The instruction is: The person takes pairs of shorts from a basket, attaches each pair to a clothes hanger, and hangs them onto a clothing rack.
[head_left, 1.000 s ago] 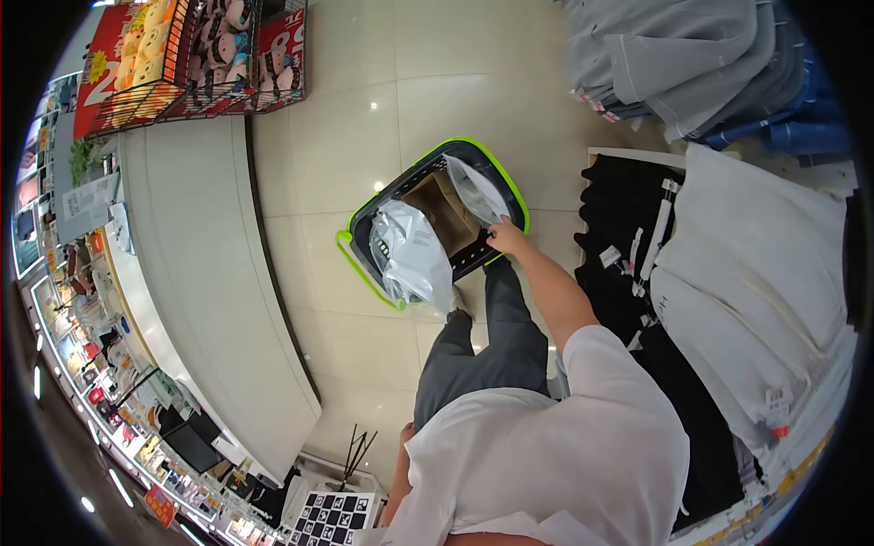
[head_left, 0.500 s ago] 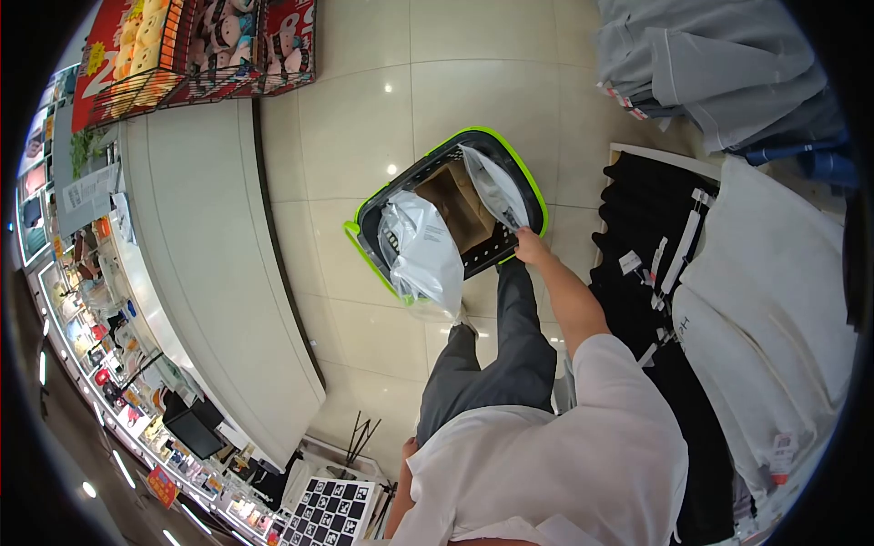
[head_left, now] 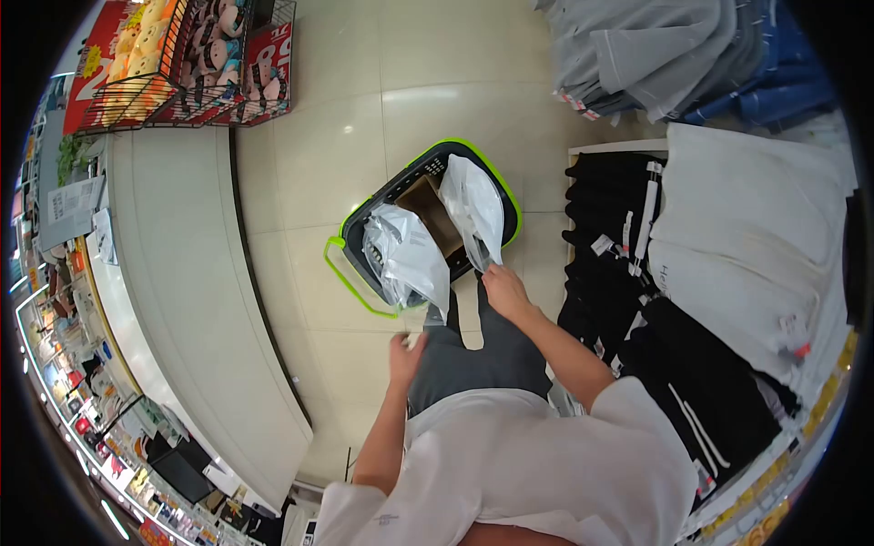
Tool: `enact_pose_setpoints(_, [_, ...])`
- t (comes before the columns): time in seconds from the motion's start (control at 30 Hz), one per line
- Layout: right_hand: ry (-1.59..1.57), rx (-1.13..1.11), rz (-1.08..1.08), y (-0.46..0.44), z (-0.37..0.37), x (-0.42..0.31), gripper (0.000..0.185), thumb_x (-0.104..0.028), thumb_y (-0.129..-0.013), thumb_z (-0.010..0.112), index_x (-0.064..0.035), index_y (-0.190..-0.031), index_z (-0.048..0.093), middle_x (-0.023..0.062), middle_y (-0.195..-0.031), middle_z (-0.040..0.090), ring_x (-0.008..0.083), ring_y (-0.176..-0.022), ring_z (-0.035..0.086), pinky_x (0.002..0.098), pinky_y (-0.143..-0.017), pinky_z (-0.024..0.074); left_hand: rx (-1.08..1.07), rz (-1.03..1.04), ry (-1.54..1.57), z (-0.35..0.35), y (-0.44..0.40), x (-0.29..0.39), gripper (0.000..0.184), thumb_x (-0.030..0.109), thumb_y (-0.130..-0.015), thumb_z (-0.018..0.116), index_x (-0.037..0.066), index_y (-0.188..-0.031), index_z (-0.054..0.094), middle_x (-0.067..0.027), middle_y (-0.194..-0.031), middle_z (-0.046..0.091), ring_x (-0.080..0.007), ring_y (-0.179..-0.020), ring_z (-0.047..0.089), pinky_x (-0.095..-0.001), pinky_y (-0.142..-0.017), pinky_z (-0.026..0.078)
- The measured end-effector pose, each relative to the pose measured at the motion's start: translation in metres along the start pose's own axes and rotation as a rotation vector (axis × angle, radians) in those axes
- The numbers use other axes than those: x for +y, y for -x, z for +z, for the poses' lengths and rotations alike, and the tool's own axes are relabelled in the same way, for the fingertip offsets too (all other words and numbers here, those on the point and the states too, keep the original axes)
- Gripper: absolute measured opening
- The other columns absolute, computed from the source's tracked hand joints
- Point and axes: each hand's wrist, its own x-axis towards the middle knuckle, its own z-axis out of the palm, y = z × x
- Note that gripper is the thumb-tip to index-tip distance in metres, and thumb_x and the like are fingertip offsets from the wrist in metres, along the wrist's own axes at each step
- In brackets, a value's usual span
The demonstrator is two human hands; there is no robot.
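Note:
A black shopping basket (head_left: 350, 244) with a lime-green rim stands on the floor in front of my legs, its green handle (head_left: 355, 291) folded out at the left. Inside, a brown cardboard box (head_left: 426, 200) sits between two plastic packages. My right hand (head_left: 506, 289) pinches the lower end of the right-hand clear-and-white plastic bag (head_left: 473, 202), which leans over the basket's side. The other white plastic bag (head_left: 405, 247) lies over the left side. My left hand (head_left: 407, 355) hovers below that bag, its fingers apart and holding nothing.
A long white counter (head_left: 182, 273) runs along my left. Wire bins of plush toys (head_left: 214, 55) stand at the far left. Folded black clothes (head_left: 601, 237), white clothes (head_left: 737, 246) and grey garments (head_left: 637, 50) lie on a display to my right. Tiled floor (head_left: 309, 173) surrounds the basket.
My left hand has come up from beside my body toward the left bag. My right hand still grips the right bag, which now spreads wider. The view has shifted slightly.

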Motion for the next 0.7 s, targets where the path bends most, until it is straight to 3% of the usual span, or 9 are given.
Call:
enact_pose_setpoints(0.1, [-0.020,0.110,0.022,0.023,-0.052,-0.066,0.009,-0.005,-0.079,0.053,0.0008,-0.074,0.058,0.0151,-0.080,0.056,0.0332,-0.073,0.054,0.0430,-0.068,0.0440,-0.123,0.169,0.163,0.034,-0.027,0.100,0.076,0.044,-0.070,0.075,-0.013,-0.112,0.048,-0.0254,-0.108,0.055,-0.0293,-0.103,0.055,-0.0378,-0.086,0.045])
enact_pose_setpoints(0.17, [-0.023,0.040,-0.012,0.042,-0.072,-0.103,0.008,-0.005,-0.078,0.054,0.0006,-0.074,0.058,0.0146,-0.080,0.056,0.0329,-0.073,0.054,0.0429,-0.067,0.0439,-0.228,0.432,0.229,0.019,0.001,0.185,0.052,0.035,-0.077,0.069,-0.006,-0.105,0.053,-0.0212,-0.099,0.060,-0.0293,-0.092,0.060,-0.0364,-0.079,0.047])
enact_pose_setpoints(0.2, [-0.044,-0.039,-0.035,0.054,-0.080,-0.124,0.007,-0.005,-0.077,0.055,0.0004,-0.074,0.057,0.0141,-0.080,0.056,0.0326,-0.072,0.054,0.0428,-0.067,0.0438,-0.230,0.445,0.237,0.028,0.009,0.185,0.052,0.035,-0.077,0.069,-0.006,-0.105,0.053,-0.0212,-0.099,0.060,-0.0293,-0.092,0.060,-0.0364,-0.079,0.047])
enact_pose_setpoints(0.27, [-0.048,0.002,-0.029,0.069,-0.100,-0.162,0.009,-0.004,-0.073,0.054,0.0016,-0.079,0.059,0.0143,-0.077,0.056,0.0309,-0.075,0.055,0.0405,-0.066,0.0435,-0.042,0.510,-0.002,0.042,0.013,0.187,0.027,0.022,-0.083,0.060,-0.001,-0.095,0.055,-0.0208,-0.087,0.062,-0.0359,-0.080,0.061,-0.0410,-0.071,0.047])
enact_pose_setpoints(0.43, [-0.352,0.083,0.135,0.103,-0.113,-0.202,0.009,-0.005,-0.078,0.055,0.0016,-0.082,0.058,0.0128,-0.072,0.058,0.0263,-0.066,0.059,0.0354,-0.058,0.0450,-0.121,0.603,0.048,0.012,0.048,0.165,0.012,0.012,-0.087,0.049,0.002,-0.089,0.053,-0.0221,-0.083,0.060,-0.0403,-0.074,0.058,-0.0458,-0.064,0.045])
enact_pose_setpoints(0.5, [-0.719,-0.030,0.599,0.113,-0.102,-0.190,0.011,-0.008,-0.084,0.052,0.0013,-0.087,0.058,0.0075,-0.073,0.060,0.0164,-0.059,0.058,0.0287,-0.052,0.0441,-0.154,0.704,0.032,-0.003,0.057,0.166,0.012,0.012,-0.087,0.048,0.002,-0.092,0.051,-0.0216,-0.083,0.060,-0.0405,-0.075,0.058,-0.0455,-0.063,0.045])
enact_pose_setpoints(0.53, [-0.900,0.078,0.681,0.115,-0.102,-0.191,0.015,-0.012,-0.087,0.051,0.0011,-0.091,0.057,0.0036,-0.070,0.058,0.0092,-0.051,0.052,0.0241,-0.046,0.0404,-0.167,0.714,0.036,-0.008,0.065,0.164,0.012,0.012,-0.087,0.048,0.002,-0.092,0.051,-0.0216,-0.083,0.060,-0.0405,-0.075,0.058,-0.0455,-0.063,0.045])
enact_pose_setpoints(0.63, [-0.862,0.322,0.861,0.115,-0.108,-0.189,0.018,-0.011,-0.087,0.051,0.0014,-0.098,0.057,0.0066,-0.078,0.061,0.0124,-0.063,0.057,0.0260,-0.056,0.0454,-0.382,0.829,0.050,-0.019,0.100,0.166,0.013,0.012,-0.087,0.047,0.002,-0.094,0.050,-0.0217,-0.082,0.060,-0.0414,-0.076,0.058,-0.0457,-0.063,0.045])
enact_pose_setpoints(0.7, [-0.792,0.335,0.746,0.130,-0.092,-0.162,0.022,-0.011,-0.086,0.053,0.0011,-0.105,0.055,0.0088,-0.085,0.061,0.0152,-0.073,0.058,0.0278,-0.064,0.0467,-0.507,0.971,0.167,-0.026,0.128,0.166,0.013,0.012,-0.086,0.049,0.002,-0.094,0.050,-0.0217,-0.079,0.059,-0.0401,-0.075,0.058,-0.0453,-0.062,0.045])
